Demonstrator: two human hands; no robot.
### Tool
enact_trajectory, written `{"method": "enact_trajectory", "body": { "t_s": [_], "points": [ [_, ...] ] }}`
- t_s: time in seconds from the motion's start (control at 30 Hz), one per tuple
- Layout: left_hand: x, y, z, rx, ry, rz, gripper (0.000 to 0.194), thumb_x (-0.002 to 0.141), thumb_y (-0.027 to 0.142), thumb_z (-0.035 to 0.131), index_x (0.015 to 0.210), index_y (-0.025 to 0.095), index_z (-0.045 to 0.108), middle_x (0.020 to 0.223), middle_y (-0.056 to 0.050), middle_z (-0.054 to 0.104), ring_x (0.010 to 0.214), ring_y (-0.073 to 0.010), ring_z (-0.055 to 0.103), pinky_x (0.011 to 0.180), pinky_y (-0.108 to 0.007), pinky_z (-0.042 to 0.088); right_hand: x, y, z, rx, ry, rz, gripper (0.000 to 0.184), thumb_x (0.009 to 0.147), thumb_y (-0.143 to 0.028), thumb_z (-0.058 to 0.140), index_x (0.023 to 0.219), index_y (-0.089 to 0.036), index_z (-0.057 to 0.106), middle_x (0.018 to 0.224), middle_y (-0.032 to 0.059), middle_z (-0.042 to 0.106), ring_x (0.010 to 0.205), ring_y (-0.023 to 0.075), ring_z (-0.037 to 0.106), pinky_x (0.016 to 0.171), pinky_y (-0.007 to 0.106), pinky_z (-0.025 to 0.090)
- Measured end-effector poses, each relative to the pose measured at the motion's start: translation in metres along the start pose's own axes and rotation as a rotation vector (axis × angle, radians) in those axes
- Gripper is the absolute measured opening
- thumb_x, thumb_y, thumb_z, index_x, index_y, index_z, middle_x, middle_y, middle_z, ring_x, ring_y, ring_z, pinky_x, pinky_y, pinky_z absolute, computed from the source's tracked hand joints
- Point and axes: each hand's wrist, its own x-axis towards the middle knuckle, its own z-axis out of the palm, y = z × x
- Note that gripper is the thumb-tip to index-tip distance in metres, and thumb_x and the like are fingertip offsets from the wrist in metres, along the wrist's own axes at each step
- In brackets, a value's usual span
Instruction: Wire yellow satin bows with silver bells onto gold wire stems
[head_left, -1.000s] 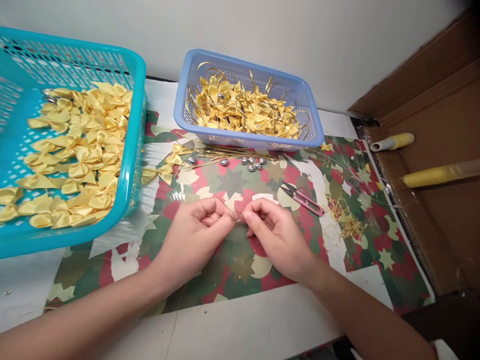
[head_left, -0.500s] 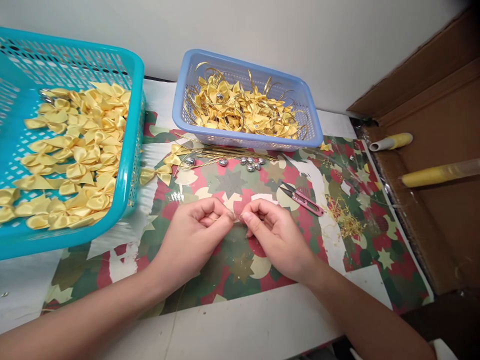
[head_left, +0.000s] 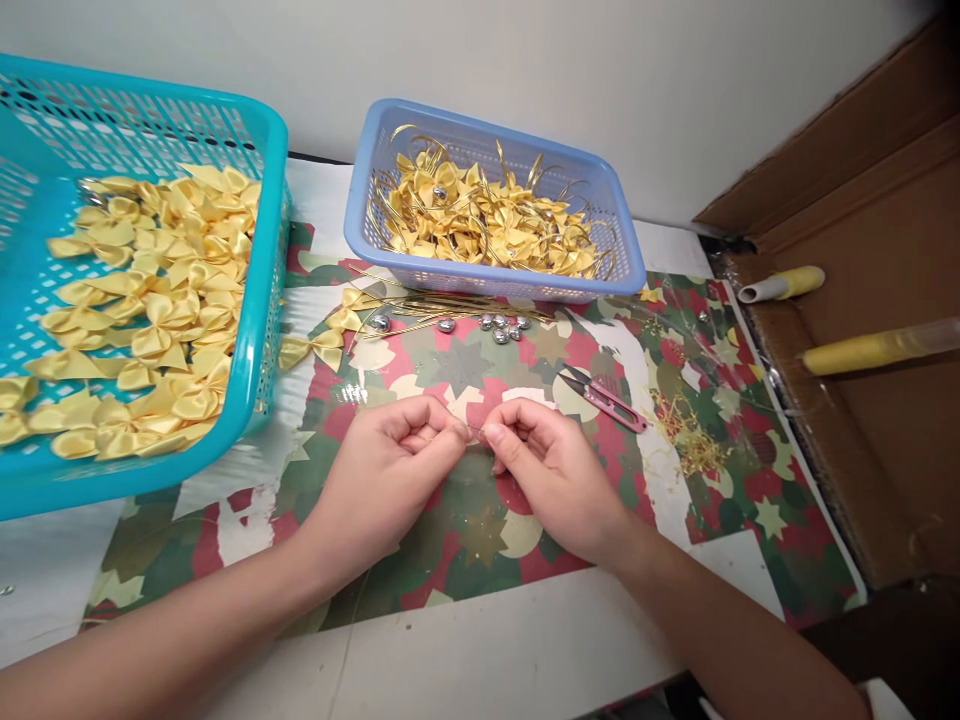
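Note:
Over the middle of the patterned mat, my left hand (head_left: 397,455) and my right hand (head_left: 546,462) meet nearly fingertip to fingertip. Each has thumb and forefinger pinched together, with the other fingers curled. A very thin thread (head_left: 475,432) spans the small gap between the pinches; its ends are hidden by my fingers. Below my left forearm a fine thread (head_left: 346,655) trails down over the white table edge. Beyond my hands lie silver bells (head_left: 501,328), gold cords (head_left: 457,304) and loose yellow bows (head_left: 313,349). Pink-handled thread snips (head_left: 604,397) rest right of my right hand.
A turquoise basket (head_left: 259,300) with many yellow bows stands at left. Behind the cords is a blue basket (head_left: 491,278) of bows with gold cords and bells. Yellow thread scraps (head_left: 694,435) lie at right, near a cardboard box (head_left: 885,460) with yellow tubes (head_left: 862,352).

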Motion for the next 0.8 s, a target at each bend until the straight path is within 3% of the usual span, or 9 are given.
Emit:
{"method": "enact_trajectory", "body": {
  "t_s": [0.8],
  "points": [
    [-0.0013,-0.0025,0.0000,-0.026,0.018,0.007,0.023,0.074,0.032,0.058,0.057,0.019,0.050,0.044,0.010,0.028,0.040,-0.0047,0.023,0.035,-0.014,0.022,-0.0004,0.0006,0.0022,0.050,0.050,-0.012,0.020,0.095,-0.031,0.048,0.079,-0.020,0.052,0.069,-0.0031,0.047,0.060,0.0095,0.043,0.052,0.022,0.037]
  ]
}}
